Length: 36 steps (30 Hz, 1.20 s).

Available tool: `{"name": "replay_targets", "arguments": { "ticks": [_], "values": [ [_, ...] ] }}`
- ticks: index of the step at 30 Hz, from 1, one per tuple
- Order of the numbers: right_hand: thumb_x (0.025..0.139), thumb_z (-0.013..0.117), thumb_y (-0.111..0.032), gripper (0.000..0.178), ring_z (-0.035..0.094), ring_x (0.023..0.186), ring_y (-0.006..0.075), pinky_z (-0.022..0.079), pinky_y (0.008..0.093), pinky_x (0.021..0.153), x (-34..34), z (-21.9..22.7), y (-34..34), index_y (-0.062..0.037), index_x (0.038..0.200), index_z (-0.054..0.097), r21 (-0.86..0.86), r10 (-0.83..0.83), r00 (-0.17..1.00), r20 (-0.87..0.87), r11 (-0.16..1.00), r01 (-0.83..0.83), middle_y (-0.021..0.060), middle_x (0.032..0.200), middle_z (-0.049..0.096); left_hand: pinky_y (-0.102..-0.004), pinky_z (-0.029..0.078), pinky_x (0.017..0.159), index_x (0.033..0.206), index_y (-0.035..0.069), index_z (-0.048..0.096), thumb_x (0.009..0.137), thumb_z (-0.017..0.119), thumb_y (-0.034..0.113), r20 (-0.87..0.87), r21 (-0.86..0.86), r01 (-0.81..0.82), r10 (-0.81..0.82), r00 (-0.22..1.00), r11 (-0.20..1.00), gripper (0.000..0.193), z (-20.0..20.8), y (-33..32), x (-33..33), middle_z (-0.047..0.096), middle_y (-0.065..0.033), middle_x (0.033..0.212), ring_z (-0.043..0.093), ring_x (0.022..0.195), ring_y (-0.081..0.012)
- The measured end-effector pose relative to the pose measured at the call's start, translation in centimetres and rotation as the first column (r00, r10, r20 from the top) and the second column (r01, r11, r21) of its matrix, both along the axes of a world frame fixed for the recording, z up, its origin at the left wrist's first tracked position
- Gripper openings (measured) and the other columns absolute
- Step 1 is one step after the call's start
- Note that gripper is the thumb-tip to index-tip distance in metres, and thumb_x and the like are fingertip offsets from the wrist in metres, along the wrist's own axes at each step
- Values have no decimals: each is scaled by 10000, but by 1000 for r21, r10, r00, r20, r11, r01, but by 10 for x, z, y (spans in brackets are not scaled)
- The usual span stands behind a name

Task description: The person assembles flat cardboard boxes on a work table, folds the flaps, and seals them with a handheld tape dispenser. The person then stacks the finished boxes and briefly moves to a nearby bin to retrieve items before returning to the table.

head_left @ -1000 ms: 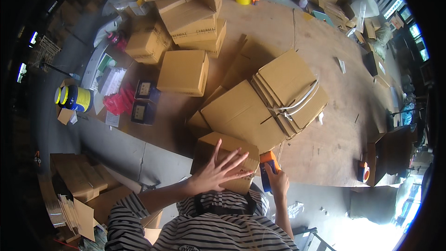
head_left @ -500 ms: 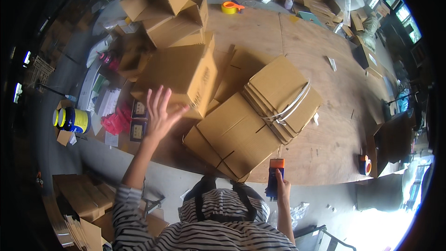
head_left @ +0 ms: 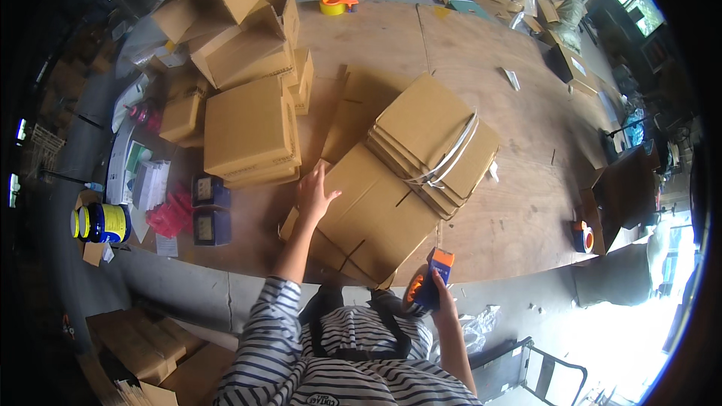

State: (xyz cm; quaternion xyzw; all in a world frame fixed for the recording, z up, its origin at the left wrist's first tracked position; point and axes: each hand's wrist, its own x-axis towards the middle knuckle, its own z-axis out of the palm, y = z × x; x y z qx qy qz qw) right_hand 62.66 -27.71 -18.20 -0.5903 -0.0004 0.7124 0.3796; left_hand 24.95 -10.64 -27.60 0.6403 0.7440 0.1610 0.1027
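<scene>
My left hand (head_left: 311, 194) is at the left edge of a flattened carton (head_left: 380, 214), fingers stretched out and thumb apart. Whether it touches the cardboard I cannot tell. A stack of flat cartons tied with white strapping (head_left: 451, 152) lies at the upper right of that carton. To the left of my hand stands a closed cardboard box (head_left: 248, 126). Over the table's front edge, my right hand (head_left: 444, 299) is closed round a blue and orange tape dispenser (head_left: 427, 280).
More open boxes (head_left: 244, 49) are piled at the far left. Two small dark blue boxes (head_left: 211, 226), pink plastic (head_left: 169, 214) and yellow-lidded jars (head_left: 104, 223) sit near the left edge. Other tape dispensers lie at the back (head_left: 335, 4) and right (head_left: 582, 237) of the wooden table (head_left: 530, 180).
The cardboard box, tilted earlier, now rests squarely with the boxes on the left. My left hand has left it and moved right to the flat carton. The tape dispenser has turned in my right hand.
</scene>
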Motion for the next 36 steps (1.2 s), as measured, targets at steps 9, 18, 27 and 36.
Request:
{"name": "replay_targets", "arguments": {
  "ticks": [9, 18, 27, 36],
  "values": [
    [969, 695, -373, 392, 692, 938, 214, 574, 381, 875, 10, -42, -12, -99, 1235, 612, 43, -208, 974, -85, 976, 212, 71, 1034, 696, -566, 416, 1034, 1513, 63, 341, 737, 830, 594, 230, -284, -274, 342, 911, 919, 1060, -57, -64, -24, 450, -313, 1385, 468, 1271, -476],
    [891, 765, -458, 436, 701, 658, 210, 584, 338, 647, 8, 2, 12, -43, 970, 655, 79, -37, 948, 316, 997, 12, 76, 775, 694, -487, 437, 1039, 1407, 9, 453, 811, 841, 296, 380, -261, -380, 457, 805, 887, 767, -64, -198, 26, 551, -262, 1327, 532, 1225, -436],
    [966, 655, -471, 533, 723, 794, 238, 594, 360, 766, -25, -10, 19, 0, 1214, 616, 149, 184, 976, 112, 968, -200, 125, 929, 723, -476, 518, 902, 1298, 2, 543, 791, 815, 502, 331, -348, -169, 289, 898, 922, 762, 44, -156, 18, 672, -259, 1136, 648, 1039, -451],
    [1004, 642, -407, 411, 659, 944, 155, 514, 308, 883, -46, 96, 8, -42, 1189, 599, 365, -204, 957, 206, 924, 119, 55, 1093, 672, -310, 520, 980, 1155, 8, 649, 1003, 614, 71, 966, -244, 85, 235, 107, 966, 169, 110, -210, -11, 692, -112, 1252, 655, 1139, -171]
  ]
}}
